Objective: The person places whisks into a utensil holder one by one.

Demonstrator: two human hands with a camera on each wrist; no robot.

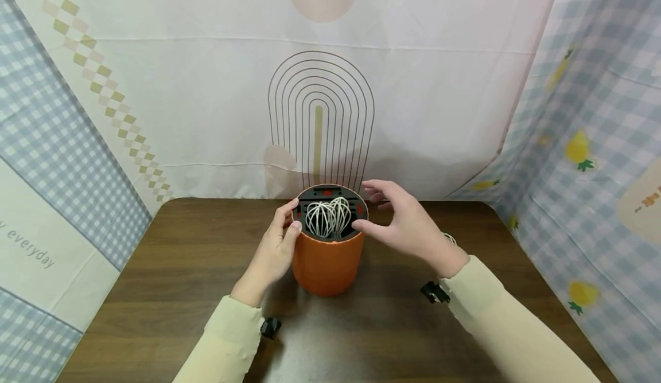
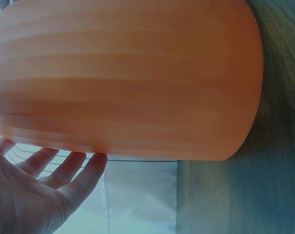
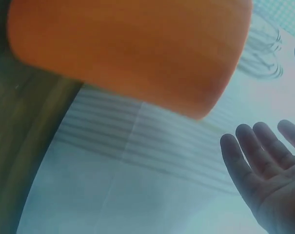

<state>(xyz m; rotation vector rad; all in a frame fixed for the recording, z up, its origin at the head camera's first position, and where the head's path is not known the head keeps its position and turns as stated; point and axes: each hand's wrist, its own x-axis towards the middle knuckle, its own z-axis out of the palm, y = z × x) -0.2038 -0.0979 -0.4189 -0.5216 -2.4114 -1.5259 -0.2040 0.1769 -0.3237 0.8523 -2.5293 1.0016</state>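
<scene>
Upright orange container (image 1: 327, 268), two whisks (image 1: 321, 218) inside

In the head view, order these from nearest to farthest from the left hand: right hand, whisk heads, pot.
1. Pot: the left hand touches its left side.
2. Whisk heads: in the pot's opening.
3. Right hand: at the pot's opposite side.
</scene>
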